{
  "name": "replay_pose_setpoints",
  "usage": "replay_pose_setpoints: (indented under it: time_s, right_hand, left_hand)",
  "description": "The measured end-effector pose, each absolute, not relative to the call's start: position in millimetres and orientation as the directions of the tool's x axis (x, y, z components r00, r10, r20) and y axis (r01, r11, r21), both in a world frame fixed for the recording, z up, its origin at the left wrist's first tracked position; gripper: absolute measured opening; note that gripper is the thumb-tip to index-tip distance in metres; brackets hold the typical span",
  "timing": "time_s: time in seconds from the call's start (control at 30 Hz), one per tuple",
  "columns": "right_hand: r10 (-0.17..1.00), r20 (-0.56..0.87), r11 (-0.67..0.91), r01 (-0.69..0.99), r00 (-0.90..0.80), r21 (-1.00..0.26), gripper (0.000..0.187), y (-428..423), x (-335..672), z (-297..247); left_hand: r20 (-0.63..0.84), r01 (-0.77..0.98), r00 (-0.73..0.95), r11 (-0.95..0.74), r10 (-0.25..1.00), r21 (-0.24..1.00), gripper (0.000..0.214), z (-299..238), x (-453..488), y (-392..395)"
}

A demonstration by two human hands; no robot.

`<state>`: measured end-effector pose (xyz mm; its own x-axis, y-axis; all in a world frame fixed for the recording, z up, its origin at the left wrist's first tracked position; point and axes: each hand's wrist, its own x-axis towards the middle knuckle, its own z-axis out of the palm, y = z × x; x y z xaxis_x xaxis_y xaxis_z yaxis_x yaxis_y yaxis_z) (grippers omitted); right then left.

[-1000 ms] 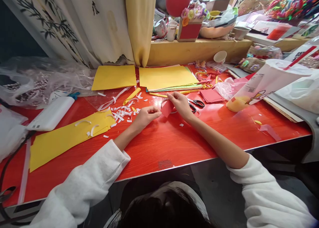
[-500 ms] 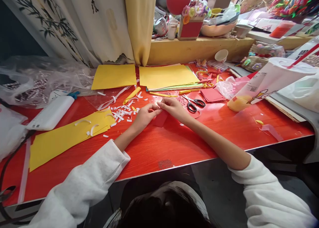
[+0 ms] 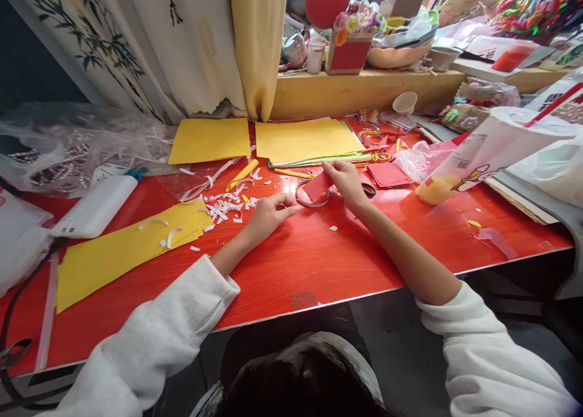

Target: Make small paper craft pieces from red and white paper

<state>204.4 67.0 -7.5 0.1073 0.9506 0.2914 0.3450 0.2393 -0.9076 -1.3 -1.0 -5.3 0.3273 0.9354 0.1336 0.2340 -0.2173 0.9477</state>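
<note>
My right hand (image 3: 347, 183) pinches a small red paper piece (image 3: 317, 186) between thumb and fingers, above the table. Behind and below the paper shows a ring that looks like a roll of tape (image 3: 314, 206); whether a hand touches it I cannot tell. Just left of the ring, my left hand (image 3: 272, 215) rests low over the table, fingers curved, thumb and forefinger slightly apart, with nothing visible between them. Mostly hidden behind my right hand are the scissors (image 3: 370, 190), only a black handle showing. A stack of red paper squares (image 3: 388, 175) lies to their right.
White paper scraps (image 3: 223, 207) litter the red table (image 3: 273, 283) left of my hands. Yellow sheets (image 3: 127, 250) lie at left, and more yellow paper (image 3: 310, 139) at the back. A tilted drink cup (image 3: 473, 156), a power bank (image 3: 95, 206) and plastic bags flank the work area.
My right hand has drawn away from my left, back and to the right, with the red paper. The ring now shows between the hands. My left hand has hardly moved.
</note>
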Motion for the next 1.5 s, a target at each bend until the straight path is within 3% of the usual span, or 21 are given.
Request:
replay_pose_setpoints:
  time_s: [0.13, 0.23, 0.33, 0.4, 0.5, 0.67, 0.83, 0.97, 1.13, 1.33, 1.5]
  right_hand:
    - [0.965, 0.256, 0.230, 0.279, 0.060, -0.932, 0.044, 62.2, 199.1, -4.8]
    - [0.981, 0.172, 0.189, 0.277, -0.085, -0.942, 0.048, 46.8, 182.9, -1.1]
    - [0.988, 0.014, 0.043, 0.185, -0.152, -0.982, 0.048, 33.8, 171.8, 5.5]
    - [0.974, -0.114, -0.091, 0.123, -0.197, -0.988, 0.049, 30.5, 171.5, 11.2]
    - [0.937, -0.195, -0.171, 0.108, -0.289, -0.979, 0.044, 32.9, 178.9, 18.2]
    - [0.896, -0.247, -0.233, 0.082, -0.370, -0.969, 0.038, 39.3, 189.7, 20.4]
    - [0.906, -0.235, -0.179, 0.184, -0.351, -0.967, 0.022, 38.7, 185.6, 18.3]
    - [0.945, -0.138, -0.078, 0.208, -0.296, -0.975, 0.028, 35.6, 180.5, 19.1]
    - [0.960, -0.083, -0.018, 0.238, -0.268, -0.971, 0.040, 27.8, 173.3, 21.4]
    - [0.951, -0.055, 0.053, 0.334, -0.305, -0.941, 0.043, 23.4, 168.9, 21.5]
    - [0.923, -0.026, 0.061, 0.213, -0.385, -0.975, 0.044, 27.0, 174.5, 20.0]
  left_hand:
    - [0.257, 0.320, 0.222, -0.319, 0.941, 0.892, 0.019, -7.1, 0.2, -1.4]
    - [0.278, 0.457, 0.275, -0.379, 0.920, 0.804, 0.029, -8.0, 2.8, -5.5]
    - [0.279, 0.538, 0.362, -0.444, 0.890, 0.717, 0.040, -8.5, 4.7, -9.8]
    - [0.301, 0.565, 0.363, -0.465, 0.882, 0.682, 0.031, -8.8, 4.7, -10.0]
    - [0.303, 0.550, 0.297, -0.421, 0.906, 0.721, 0.017, -9.6, 3.1, -6.0]
    - [0.223, 0.421, 0.140, -0.262, 0.965, 0.869, 0.016, -13.9, 0.1, 2.2]
    - [0.224, 0.436, 0.125, -0.257, 0.966, 0.862, 0.028, -12.8, 0.5, 0.2]
    - [0.312, 0.567, 0.198, -0.368, 0.929, 0.737, 0.028, -7.4, 3.0, -6.4]
    - [0.290, 0.631, 0.270, -0.396, 0.918, 0.667, 0.043, -6.5, 4.8, -9.7]
    - [0.256, 0.562, 0.257, -0.360, 0.932, 0.745, 0.037, -6.5, 4.2, -7.6]
    - [0.240, 0.428, 0.220, -0.315, 0.946, 0.847, 0.044, -8.3, 4.7, -6.2]
